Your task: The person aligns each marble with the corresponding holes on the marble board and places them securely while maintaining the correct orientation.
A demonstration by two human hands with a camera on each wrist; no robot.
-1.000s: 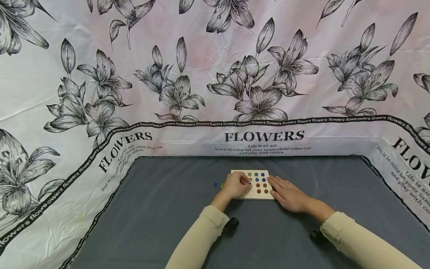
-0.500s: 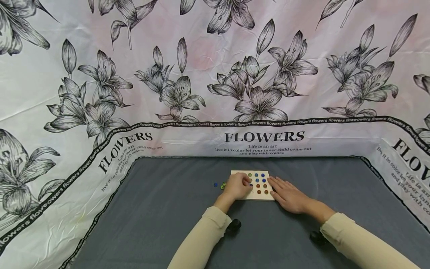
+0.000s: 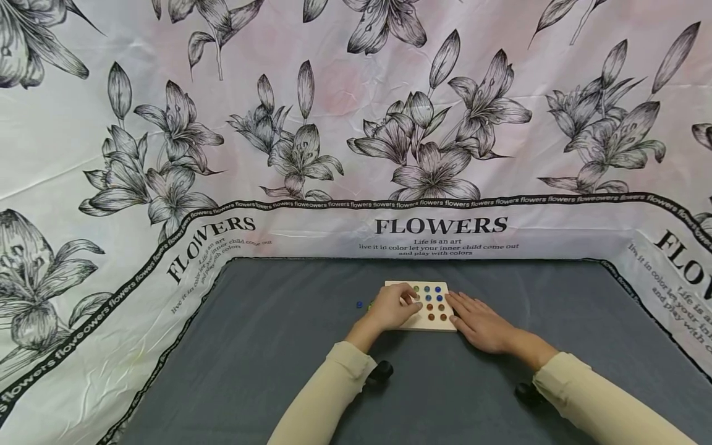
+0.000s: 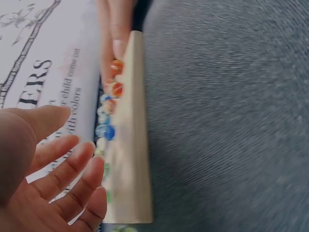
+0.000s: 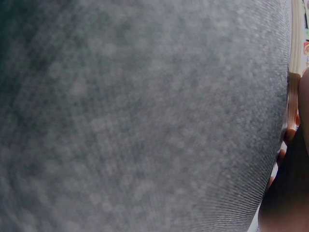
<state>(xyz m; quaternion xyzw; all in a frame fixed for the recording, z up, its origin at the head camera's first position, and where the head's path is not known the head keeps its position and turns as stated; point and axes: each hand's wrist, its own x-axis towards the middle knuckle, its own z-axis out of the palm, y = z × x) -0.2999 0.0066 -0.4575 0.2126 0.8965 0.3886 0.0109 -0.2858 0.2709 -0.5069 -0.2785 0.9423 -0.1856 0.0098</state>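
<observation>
A pale wooden board (image 3: 413,325) with rows of glass marbles lies on the grey cloth. Blue marbles (image 3: 438,289) sit toward its far right, orange marbles (image 3: 431,316) toward its near right, and a green marble (image 3: 416,289) farther left. My left hand (image 3: 389,307) hovers over the board's left part, thumb and fingers apart. From the left wrist, this left hand (image 4: 63,188) has nothing between its fingers, next to blue (image 4: 109,132) and orange marbles (image 4: 117,89). My right hand (image 3: 481,321) lies with straight fingers along the board's right edge. The left hand hides part of the board.
A loose blue marble (image 3: 359,305) lies on the cloth left of the board. Beside it, a yellow-green marble (image 3: 371,305) is partly hidden behind the left hand. A flower-printed sheet (image 3: 439,228) rises behind the table.
The thumb and fingers of my left hand have parted. The blue marble seen at their tips earlier is now hidden in the head view. My right hand stays in place.
</observation>
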